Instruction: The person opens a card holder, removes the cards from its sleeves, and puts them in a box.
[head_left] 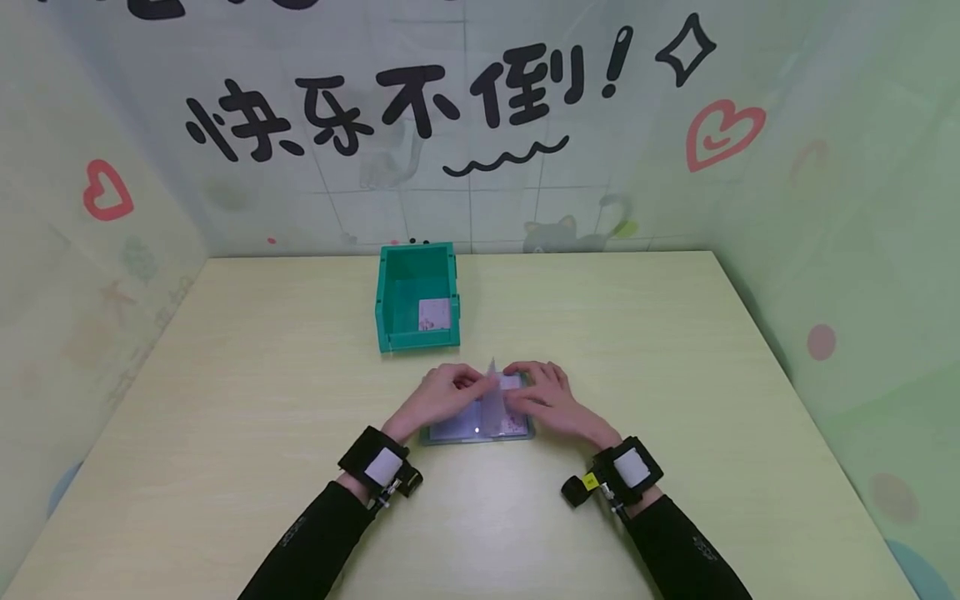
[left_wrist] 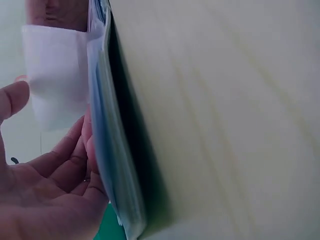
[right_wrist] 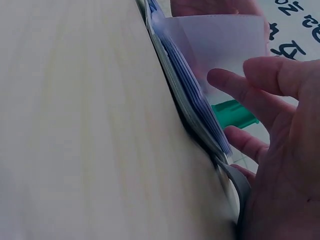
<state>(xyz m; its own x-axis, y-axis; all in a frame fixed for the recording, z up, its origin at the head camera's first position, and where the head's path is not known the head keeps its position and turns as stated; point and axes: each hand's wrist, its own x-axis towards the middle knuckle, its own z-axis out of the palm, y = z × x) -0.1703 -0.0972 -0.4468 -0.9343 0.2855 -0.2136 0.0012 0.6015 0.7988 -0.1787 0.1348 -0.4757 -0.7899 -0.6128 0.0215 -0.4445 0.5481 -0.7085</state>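
An open booklet (head_left: 453, 429) of clear sleeves lies on the table, one translucent page (head_left: 491, 417) standing up near its middle. My left hand (head_left: 447, 393) pinches that raised page (left_wrist: 57, 75) near its edge, the thumb in front and a fingertip partly visible behind; its other fingers bend against the booklet's side. From the right, my right hand (head_left: 551, 404) lies over the pink-patterned right side, fingers spread and slightly bent. In the right wrist view its index fingertip (right_wrist: 216, 76) is at the raised page (right_wrist: 225, 45), with the lower fingers beside the stacked sleeves (right_wrist: 192, 75).
Behind the booklet stands a green bin (head_left: 416, 340) with a pink patterned card (head_left: 434, 314) inside. The pale wooden table (head_left: 262, 375) reaches a printed backdrop (head_left: 300, 221) at the back and on both sides.
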